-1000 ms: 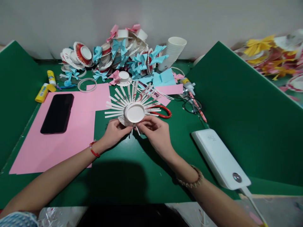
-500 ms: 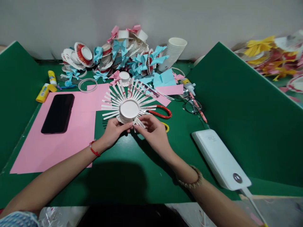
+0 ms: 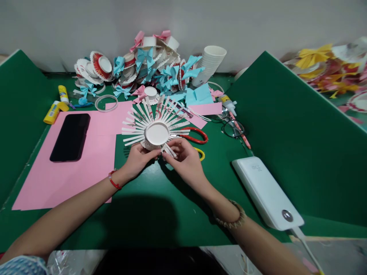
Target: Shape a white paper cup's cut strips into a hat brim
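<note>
A white paper cup (image 3: 157,134), its wall cut into strips that fan out round the base, is held between both hands above the green table. My left hand (image 3: 140,157) pinches its near edge, thumb pointing right. From the right, my right hand (image 3: 184,154) grips the near strips with thumb and fingers; part of its fingers is behind the strips. Some strips at the near side look folded, but the fingertips hide the detail. Just behind my right hand lie scissors with red handles (image 3: 197,135), and a yellow handle loop (image 3: 200,154) shows beside it.
Pink paper (image 3: 71,179) with a black phone (image 3: 70,137) lies left. Glue sticks (image 3: 52,112) stand behind it. Cut-cup crafts with blue bows (image 3: 145,57) and stacked cups (image 3: 210,63) fill the back. Eyeglasses (image 3: 233,128) and a white power bank (image 3: 266,193) are right, beside a green divider (image 3: 301,145).
The fanned cup has tilted very slightly in my hands, its strips shifting a little. Both hands keep their pinch in nearly the same place.
</note>
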Demonstrator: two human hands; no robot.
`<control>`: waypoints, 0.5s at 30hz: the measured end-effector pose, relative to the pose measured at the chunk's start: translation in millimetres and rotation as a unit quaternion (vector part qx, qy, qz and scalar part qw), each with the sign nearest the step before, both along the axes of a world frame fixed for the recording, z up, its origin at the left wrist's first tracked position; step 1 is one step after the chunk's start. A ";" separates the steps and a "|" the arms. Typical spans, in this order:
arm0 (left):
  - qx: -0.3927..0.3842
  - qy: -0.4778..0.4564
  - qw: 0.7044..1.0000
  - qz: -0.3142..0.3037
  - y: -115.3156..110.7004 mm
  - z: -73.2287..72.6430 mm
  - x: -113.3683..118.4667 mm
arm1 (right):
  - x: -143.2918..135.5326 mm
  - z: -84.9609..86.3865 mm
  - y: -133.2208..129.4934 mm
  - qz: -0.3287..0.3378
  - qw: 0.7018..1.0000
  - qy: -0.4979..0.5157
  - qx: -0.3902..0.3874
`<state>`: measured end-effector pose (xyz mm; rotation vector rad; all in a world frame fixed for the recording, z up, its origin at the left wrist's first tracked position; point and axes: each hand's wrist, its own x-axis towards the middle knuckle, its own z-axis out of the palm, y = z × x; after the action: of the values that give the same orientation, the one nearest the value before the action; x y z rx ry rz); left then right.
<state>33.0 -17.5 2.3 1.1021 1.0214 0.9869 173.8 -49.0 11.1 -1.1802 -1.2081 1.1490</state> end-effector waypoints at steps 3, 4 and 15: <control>0.003 -0.010 1.000 -0.010 0.1 -0.1 -0.3 | 0.8 0.7 0.3 -0.007 1.000 -0.004 0.002; 0.003 -0.012 1.000 -0.011 0.1 -0.2 -0.4 | 1.2 1.2 0.4 -0.008 1.000 -0.004 0.002; 0.006 -0.003 1.000 0.005 0.2 2.5 1.2 | -0.8 -2.0 -0.3 0.006 1.000 0.005 -0.013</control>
<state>34.2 -17.3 4.8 1.1043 1.0170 1.0048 173.0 -49.3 9.1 -1.1873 -1.1964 1.1817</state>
